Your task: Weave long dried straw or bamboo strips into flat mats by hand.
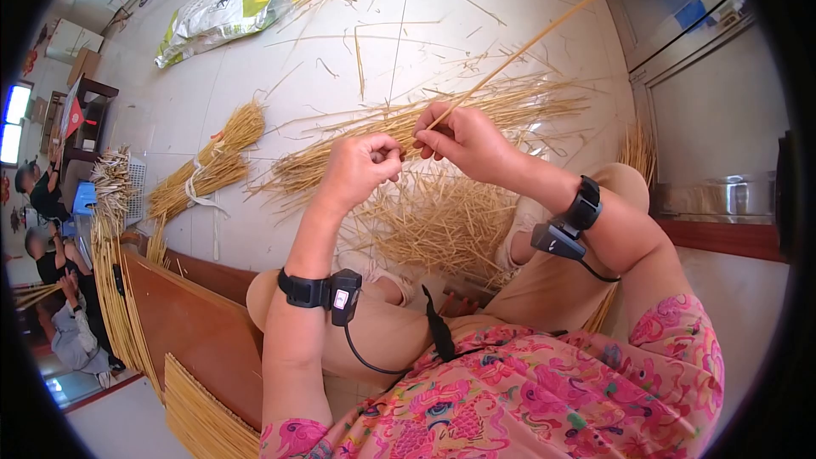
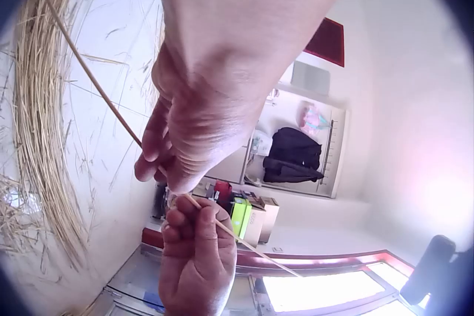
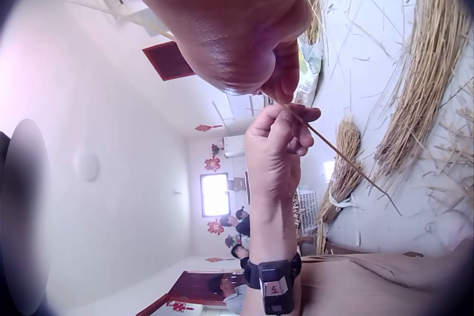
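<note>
My left hand [image 1: 361, 172] and right hand [image 1: 467, 143] are close together over the straw, both pinching one long straw stalk [image 1: 557, 25]. From the right hand the stalk slants up toward the upper right in the head view. In the left wrist view, its other part [image 2: 95, 81] runs out past the left hand, and the right wrist view shows a bent tip there. Fingers of both hands are curled at the stalk. Below them lie a layer of long straw [image 1: 523, 110] and a heap of short straw pieces [image 1: 442, 225] between the feet.
A tied straw bundle [image 1: 204, 166] lies to the left, and a white-green bag [image 1: 234, 17] with straw is farther off. A wooden bench-like piece [image 1: 191, 310] stands at my left, with more straw beside it. Metal-framed doors [image 1: 705, 110] are at right. Other people sit far left.
</note>
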Tool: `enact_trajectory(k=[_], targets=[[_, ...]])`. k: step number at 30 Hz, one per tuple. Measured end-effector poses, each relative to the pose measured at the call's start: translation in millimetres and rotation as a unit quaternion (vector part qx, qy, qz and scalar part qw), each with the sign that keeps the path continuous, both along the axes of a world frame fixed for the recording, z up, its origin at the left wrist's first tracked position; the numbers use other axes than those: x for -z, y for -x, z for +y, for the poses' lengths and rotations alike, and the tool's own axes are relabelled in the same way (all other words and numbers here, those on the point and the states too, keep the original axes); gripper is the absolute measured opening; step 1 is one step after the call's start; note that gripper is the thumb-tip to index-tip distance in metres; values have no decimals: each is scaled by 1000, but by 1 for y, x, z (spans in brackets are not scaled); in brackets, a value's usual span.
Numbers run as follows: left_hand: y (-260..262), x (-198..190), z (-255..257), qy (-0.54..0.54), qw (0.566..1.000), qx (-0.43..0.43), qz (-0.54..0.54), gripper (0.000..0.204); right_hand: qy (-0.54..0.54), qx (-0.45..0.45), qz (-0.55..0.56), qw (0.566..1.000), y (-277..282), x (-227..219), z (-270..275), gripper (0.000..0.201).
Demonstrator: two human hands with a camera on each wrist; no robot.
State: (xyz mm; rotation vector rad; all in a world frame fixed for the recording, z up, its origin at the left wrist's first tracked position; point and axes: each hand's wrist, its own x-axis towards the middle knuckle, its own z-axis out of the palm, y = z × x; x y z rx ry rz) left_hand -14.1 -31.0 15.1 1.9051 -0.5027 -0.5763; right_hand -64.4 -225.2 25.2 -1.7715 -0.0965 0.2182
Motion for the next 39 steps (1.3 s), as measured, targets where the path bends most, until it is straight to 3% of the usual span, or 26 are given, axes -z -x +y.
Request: enact_trajectory(k=[6, 10, 13, 16, 19, 25, 28, 31, 34, 37, 39], targets=[[-7, 8, 1, 24, 996, -70, 53, 8, 16, -3, -40, 999, 3, -3, 2, 9], [-17, 9, 8, 12, 972, -234, 34, 11, -49, -6, -53, 997, 3, -5, 1, 10], [-25, 3, 21, 40, 978, -195, 56, 11, -91, -1, -15, 996, -1, -8, -7, 11], [-15, -6, 15, 68, 992, -71, 76, 16, -118, 4, 1, 993, -5, -7, -11, 11], [-7, 4, 8, 89, 993, -26, 79, 21, -82, 0, 7, 997, -6, -8, -10, 10], [-8, 2, 7, 104, 987, -8, 125, 12, -90, -13, -6, 996, -5, -7, -11, 9], [-8, -3, 6, 107, 981, -47, 157, 10, -88, -13, -32, 996, -6, -3, -9, 9], [-11, 11, 4, 49, 987, -152, 17, 13, -87, 13, -50, 995, -4, -7, -7, 8], [-24, 16, 20, -76, 976, -188, -74, 14, -145, 63, -66, 985, -8, -2, -10, 7], [-20, 2, 24, -254, 918, -238, -192, 29, -193, 89, -52, 976, -11, 1, -13, 7], [-18, 6, 16, -120, 934, -185, -281, 42, -176, 81, -24, 981, -13, 5, -15, 9]])
